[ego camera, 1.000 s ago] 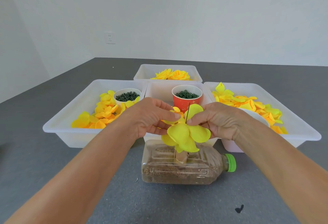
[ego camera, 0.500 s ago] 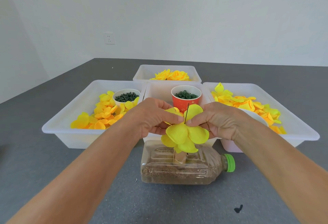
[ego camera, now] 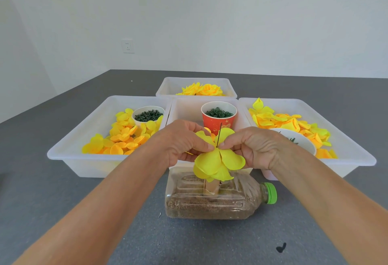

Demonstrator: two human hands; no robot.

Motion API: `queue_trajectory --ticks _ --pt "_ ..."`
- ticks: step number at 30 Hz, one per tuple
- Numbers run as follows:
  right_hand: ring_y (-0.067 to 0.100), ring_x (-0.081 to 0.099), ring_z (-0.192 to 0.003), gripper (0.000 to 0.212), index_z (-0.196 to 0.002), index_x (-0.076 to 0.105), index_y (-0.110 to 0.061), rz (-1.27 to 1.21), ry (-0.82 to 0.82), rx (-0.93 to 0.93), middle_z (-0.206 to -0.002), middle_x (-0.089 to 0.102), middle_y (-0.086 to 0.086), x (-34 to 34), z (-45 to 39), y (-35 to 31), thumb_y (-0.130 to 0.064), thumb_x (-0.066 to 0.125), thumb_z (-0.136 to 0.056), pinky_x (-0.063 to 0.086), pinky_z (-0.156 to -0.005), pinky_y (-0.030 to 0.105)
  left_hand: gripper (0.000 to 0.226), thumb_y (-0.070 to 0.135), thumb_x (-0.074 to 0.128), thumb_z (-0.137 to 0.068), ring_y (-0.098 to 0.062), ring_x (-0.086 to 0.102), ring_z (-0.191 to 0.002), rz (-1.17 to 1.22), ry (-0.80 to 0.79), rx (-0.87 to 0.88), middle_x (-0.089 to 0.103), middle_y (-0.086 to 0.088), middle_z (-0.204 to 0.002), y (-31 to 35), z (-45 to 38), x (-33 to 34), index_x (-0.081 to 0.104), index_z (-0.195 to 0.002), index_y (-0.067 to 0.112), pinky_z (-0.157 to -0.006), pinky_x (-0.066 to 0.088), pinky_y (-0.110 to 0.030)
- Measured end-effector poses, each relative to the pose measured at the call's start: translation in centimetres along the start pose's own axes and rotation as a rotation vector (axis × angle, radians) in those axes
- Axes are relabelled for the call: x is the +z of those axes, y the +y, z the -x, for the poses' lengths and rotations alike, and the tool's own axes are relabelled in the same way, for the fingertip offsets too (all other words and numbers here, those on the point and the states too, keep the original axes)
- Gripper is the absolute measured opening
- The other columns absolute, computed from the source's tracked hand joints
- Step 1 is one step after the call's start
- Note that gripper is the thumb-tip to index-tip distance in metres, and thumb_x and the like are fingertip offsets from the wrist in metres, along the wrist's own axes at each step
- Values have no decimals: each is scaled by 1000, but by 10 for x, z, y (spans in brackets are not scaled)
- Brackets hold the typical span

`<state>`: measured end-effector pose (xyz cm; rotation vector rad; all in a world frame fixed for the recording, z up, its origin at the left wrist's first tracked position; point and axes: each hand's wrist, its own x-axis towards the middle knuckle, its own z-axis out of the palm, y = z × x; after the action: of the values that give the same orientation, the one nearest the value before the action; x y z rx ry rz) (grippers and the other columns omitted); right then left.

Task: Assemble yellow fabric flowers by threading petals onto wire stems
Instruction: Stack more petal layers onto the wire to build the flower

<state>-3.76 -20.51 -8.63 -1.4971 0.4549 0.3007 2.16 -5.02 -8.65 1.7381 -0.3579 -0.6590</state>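
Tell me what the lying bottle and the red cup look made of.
Clear bottle with green cap: looks like glossy transparent plastic, since the brown granular fill shows through its ribbed wall. Red cup holding green rings: probably matte paper, judging by its white rolled rim.

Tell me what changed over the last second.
Little. Both hands, left and right, pushed the petals slightly lower on the wire, so a bit more wire shows above them. Both kept pinching the petals at the wire. The bottle, bins and cups stayed put.
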Motion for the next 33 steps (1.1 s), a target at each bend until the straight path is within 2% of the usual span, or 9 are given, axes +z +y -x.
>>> queue_trajectory --ticks 4,7,12,18,20,25,30,33 --pt "25 63 -75 21 -101 64 -3 -14 28 3 -88 67 15 2 -1 3 2 59 -81 49 -84 41 26 -8 68 -76 -19 60 -68 -12 3 -1 64 -4 -74 -1 -1 2 64 -90 13 -64 55 -28" --pt "29 64 -83 30 -110 62 0 7 17 -3 -100 67 19 2 0 4 5 59 -81 49 -86 45 26 -7 69 -75 -20 59 -69 -45 7 0 63 -3 -74 -2 0 2 64 -90 13 -64 55 -29" --pt "31 64 -86 34 -112 62 3 92 62 -61 -108 67 22 2 2 3 6 62 -79 49 -88 48 31 -5 73 -73 -17 56 -63 -82 27 -5 61 -3 -72 0 3 1 64 -99 10 -63 54 -27" --pt "27 64 -78 33 -109 64 2 146 96 -81 -99 69 19 2 4 3 6 67 -76 52 -78 42 36 -3 75 -72 -15 55 -60 -139 39 4 60 -4 -74 2 4 0 64 -104 9 -60 53 -25" --pt "25 64 -74 32 -107 64 2 157 101 -82 -92 69 16 3 5 4 6 67 -75 53 -76 40 37 -3 75 -72 -16 55 -61 -144 33 -5 61 -6 -77 2 4 0 63 -105 8 -63 53 -28" --pt "28 64 -79 29 -104 65 2 150 92 -79 -94 69 17 3 4 5 6 67 -75 52 -84 45 34 -1 75 -72 -16 55 -63 -156 16 -19 63 -11 -86 1 5 0 63 -102 10 -65 53 -28" --pt "24 65 -72 23 -97 67 -1 140 68 -64 -85 70 13 1 2 6 6 68 -75 53 -75 39 34 -3 75 -72 -23 57 -73 -184 1 -15 63 -14 -91 3 3 0 63 -101 10 -68 53 -32" --pt "23 65 -71 28 -103 66 -1 120 45 -38 -85 69 11 1 2 6 5 68 -76 53 -69 35 35 -4 75 -72 -20 56 -66 -187 -8 -22 61 -10 -84 3 2 0 63 -102 9 -69 54 -32"
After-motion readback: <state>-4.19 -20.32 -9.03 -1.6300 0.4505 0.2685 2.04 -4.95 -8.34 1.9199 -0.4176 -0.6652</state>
